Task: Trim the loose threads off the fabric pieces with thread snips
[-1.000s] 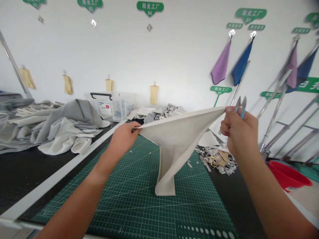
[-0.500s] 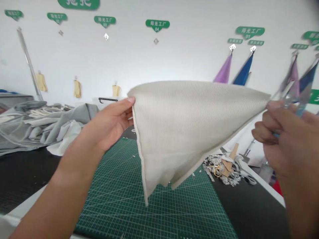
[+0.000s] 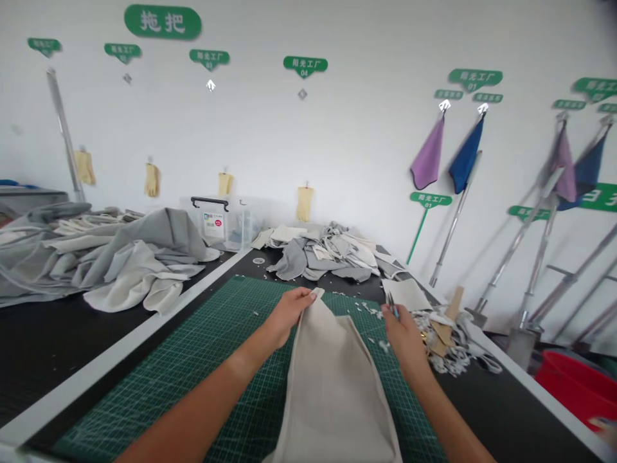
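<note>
My left fingers (image 3: pixel 306 298) are grasping one beige ribbed cloth (image 3: pixel 332 392) by its top corner, and it is lying on the green cutting mat (image 3: pixel 144 379) on the table (image 3: pixel 482 405). My right fingers (image 3: pixel 389 315) are clenching one pair of thread snips (image 3: pixel 392 305).

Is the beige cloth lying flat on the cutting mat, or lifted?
Partly lifted: the beige cloth lies on the green cutting mat, but the left hand holds its top corner up.
</note>
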The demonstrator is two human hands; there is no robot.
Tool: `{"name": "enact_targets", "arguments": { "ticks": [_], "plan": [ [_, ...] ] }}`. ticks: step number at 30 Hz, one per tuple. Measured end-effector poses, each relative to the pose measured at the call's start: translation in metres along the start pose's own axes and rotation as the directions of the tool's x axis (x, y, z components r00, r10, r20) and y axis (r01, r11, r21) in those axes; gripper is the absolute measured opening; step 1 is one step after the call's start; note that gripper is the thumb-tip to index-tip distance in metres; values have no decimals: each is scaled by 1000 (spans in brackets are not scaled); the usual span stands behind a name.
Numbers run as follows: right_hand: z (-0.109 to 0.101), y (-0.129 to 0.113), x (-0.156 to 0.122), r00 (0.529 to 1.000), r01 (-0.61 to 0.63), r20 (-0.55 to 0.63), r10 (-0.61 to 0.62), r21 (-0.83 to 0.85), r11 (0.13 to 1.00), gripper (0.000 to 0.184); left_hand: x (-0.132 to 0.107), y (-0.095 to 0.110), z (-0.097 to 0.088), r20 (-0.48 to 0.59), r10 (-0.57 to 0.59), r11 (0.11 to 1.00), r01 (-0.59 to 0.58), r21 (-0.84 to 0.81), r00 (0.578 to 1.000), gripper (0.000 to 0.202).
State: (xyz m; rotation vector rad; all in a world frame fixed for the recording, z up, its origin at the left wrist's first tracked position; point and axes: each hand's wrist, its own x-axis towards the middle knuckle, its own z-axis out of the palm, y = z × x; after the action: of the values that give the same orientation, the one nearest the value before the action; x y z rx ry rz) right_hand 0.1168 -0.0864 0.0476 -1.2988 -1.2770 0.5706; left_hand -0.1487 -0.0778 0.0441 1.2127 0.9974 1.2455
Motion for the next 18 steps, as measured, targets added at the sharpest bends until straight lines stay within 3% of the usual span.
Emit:
{"name": "enact_targets", "arguments": {
  "ticks": [2,6,14,18],
  "plan": [
    [9,2,-13,999,38,24,-36,-81,996,34,-6,-12,11,30,37,999,-38,5,999,38],
    [27,-5,-38,969,101,228,-93,-23,995,35,-20,-24,24,122,66,998,-68,13,990,37],
    [42,6,-53,912,122,394,-112,-2,992,32,-25,-30,23,196,184,962,-218,167,963,34],
    [42,12,-54,893,136,433,-124,3,991,33,-22,-35,23,197,189,953,-229,201,962,35]
  ]
}}
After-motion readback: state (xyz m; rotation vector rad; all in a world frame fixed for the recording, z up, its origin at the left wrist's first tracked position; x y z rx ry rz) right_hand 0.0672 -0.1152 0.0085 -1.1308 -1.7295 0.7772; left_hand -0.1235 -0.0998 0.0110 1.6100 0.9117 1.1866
